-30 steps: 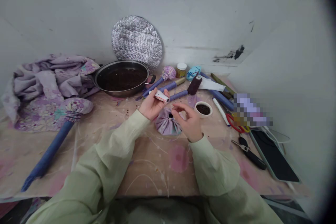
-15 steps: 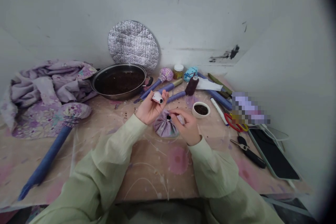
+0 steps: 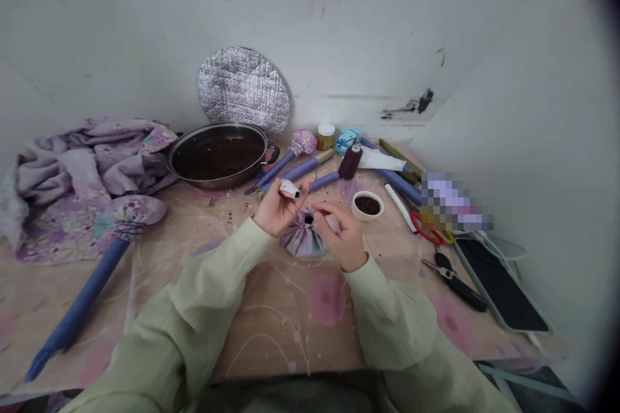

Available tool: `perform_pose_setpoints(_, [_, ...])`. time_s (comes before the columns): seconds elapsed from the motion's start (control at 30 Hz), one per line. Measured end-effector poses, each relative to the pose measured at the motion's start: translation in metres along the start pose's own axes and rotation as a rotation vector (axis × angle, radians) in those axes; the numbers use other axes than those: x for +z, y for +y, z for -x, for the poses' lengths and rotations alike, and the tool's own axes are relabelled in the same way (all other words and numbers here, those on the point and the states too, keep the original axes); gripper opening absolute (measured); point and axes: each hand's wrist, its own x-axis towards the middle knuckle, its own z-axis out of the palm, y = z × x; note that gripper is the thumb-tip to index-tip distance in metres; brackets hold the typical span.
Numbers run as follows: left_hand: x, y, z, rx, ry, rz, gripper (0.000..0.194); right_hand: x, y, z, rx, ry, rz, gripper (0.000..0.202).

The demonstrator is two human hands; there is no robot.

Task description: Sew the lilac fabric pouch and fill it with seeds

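My left hand [image 3: 275, 211] is closed round a small white roll [image 3: 290, 190] with red marks and a dark hole at its near end, held above the table. Just below and to its right sits a gathered purple cloth pouch [image 3: 303, 242], its folds drawn in round a dark round opening. The thumb and fingertips of my right hand [image 3: 343, 235] are pinched at the right edge of that opening, on the cloth. Any small thing between those fingertips is hidden. Behind my right hand stands a small white bowl [image 3: 356, 210] of dark grains.
A wide pan [image 3: 194, 181] of dark loose matter stands back left, by bunched floral cloth [image 3: 82, 174] and a blue-handled cloth bundle [image 3: 87, 297]. A thread spool [image 3: 349, 162], jar [image 3: 326, 137], marker [image 3: 400, 208], scissors [image 3: 426, 230], pliers [image 3: 460, 287] and phone [image 3: 501, 284] lie around.
The whole view has shifted slightly. Both hands keep nearly the same pose, and the pouch's dark opening shows a little more plainly beside the right fingertips.
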Motion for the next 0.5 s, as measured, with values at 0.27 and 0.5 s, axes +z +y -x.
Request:
perform_pose_setpoints(0.27, [-0.0035, -0.0061, -0.0049, 0.118, -0.009, -0.08, 0.029, -0.0013, -0.0008, 0.0023, 0.014, 0.067, -0.121, 0.011])
perform_pose_setpoints(0.5, [-0.0043, -0.0049, -0.0046, 0.218, -0.057, -0.143, 0.019, -0.0051, -0.0026, 0.006, -0.013, 0.128, -0.088, 0.01])
